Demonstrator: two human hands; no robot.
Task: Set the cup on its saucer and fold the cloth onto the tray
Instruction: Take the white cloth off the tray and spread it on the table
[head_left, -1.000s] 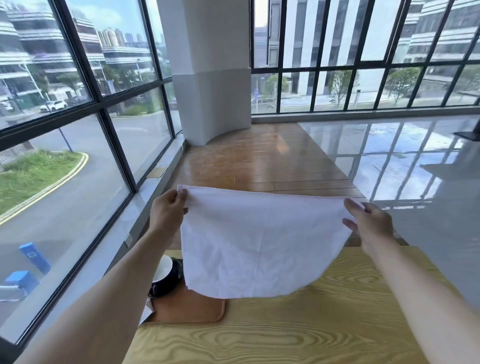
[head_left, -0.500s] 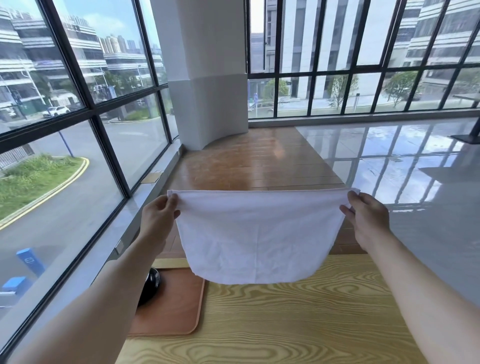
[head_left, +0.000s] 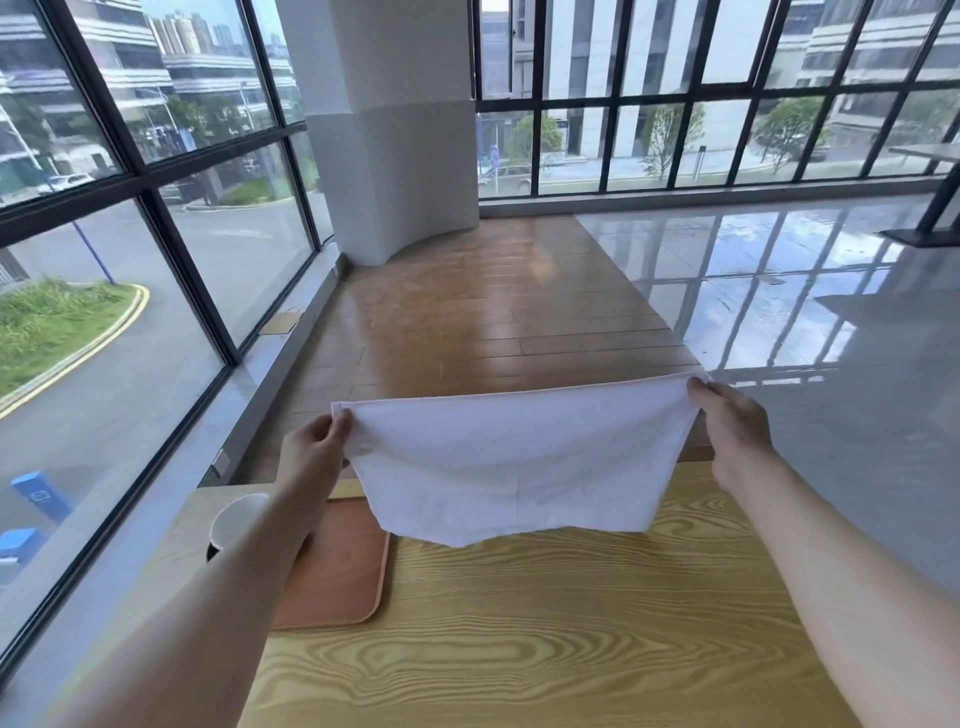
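A white cloth (head_left: 514, 467) hangs stretched in the air above the far edge of the table. My left hand (head_left: 311, 457) pinches its top left corner and my right hand (head_left: 737, 436) pinches its top right corner. The cloth's lower edge dangles just above the wood. An orange-brown tray (head_left: 343, 566) lies on the table at the left, partly under my left forearm. A cup (head_left: 234, 522), dark outside and white inside, stands at the tray's left end, half hidden by the forearm. Whether a saucer is under it I cannot tell.
The table (head_left: 571, 649) is light wood with strong grain. Tall glass windows with black frames (head_left: 171, 249) run close along the left. Beyond the table lie a brown wooden floor, a white pillar (head_left: 395, 145) and glossy tiles at the right.
The cloth hangs shorter than one second ago, and both hands with it have sunk lower in view. The view has swung, so the tray and cup now show more fully at the left.
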